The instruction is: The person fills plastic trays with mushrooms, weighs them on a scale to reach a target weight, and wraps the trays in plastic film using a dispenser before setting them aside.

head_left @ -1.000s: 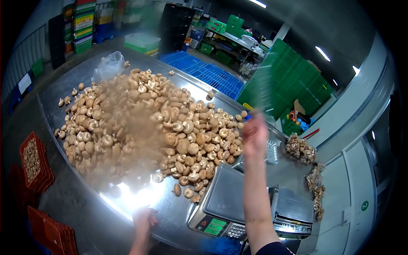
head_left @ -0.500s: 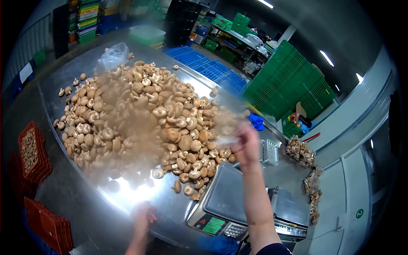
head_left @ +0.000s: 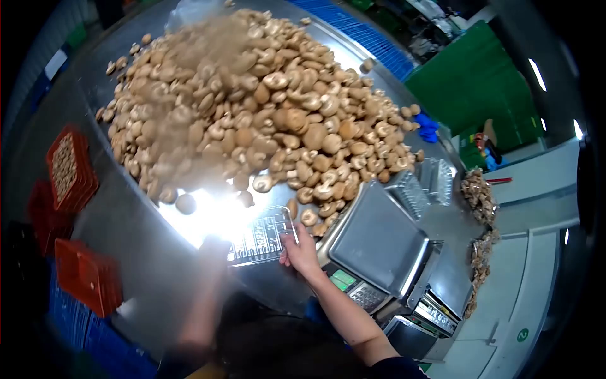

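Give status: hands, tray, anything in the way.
Right hand gripping clear tray at right edge; left hand blurred near its left side, contact unclear. Tray looks empty, mushroom pile just beyond. Nothing visibly blocking.

two hands (head_left: 300, 252), one mushroom heap (head_left: 252, 110)

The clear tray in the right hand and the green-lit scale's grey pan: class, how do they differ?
The clear tray is see-through; the grey pan is opaque. The tray is ridged; the pan looks smooth. The right hand holds the tray, while the pan sits on the scale. Both look roughly rectangular.
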`<action>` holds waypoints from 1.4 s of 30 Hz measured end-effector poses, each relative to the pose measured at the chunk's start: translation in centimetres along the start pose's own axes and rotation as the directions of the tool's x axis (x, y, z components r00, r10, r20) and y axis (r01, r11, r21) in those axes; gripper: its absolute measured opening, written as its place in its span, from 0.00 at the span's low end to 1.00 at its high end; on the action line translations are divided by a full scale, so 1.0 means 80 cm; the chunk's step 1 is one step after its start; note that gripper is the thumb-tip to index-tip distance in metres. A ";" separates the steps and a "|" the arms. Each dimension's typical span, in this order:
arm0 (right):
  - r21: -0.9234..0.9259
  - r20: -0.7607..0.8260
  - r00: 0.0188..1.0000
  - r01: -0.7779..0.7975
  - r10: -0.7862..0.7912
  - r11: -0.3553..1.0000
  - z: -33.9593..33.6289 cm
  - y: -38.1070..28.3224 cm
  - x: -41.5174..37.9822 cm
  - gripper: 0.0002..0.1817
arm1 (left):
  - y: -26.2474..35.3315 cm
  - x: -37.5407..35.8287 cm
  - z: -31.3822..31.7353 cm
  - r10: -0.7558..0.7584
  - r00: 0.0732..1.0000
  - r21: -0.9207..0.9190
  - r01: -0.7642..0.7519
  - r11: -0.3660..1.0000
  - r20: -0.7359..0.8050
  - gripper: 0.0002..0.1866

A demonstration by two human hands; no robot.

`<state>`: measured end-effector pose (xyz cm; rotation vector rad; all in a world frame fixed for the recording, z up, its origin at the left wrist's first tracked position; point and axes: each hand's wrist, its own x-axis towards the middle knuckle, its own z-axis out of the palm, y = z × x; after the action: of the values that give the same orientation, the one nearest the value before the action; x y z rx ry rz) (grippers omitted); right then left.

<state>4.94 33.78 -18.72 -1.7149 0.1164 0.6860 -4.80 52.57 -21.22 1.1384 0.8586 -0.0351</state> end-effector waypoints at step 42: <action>0.303 -0.218 0.971 0.159 -0.094 0.940 0.033 0.002 0.083 0.25 | 0.051 0.080 0.049 0.265 0.956 -0.143 -0.282 0.949 -0.127 0.07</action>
<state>9.36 38.02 -22.40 -1.4601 0.2419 0.3725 3.65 53.73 -21.37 1.1064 0.7751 0.3216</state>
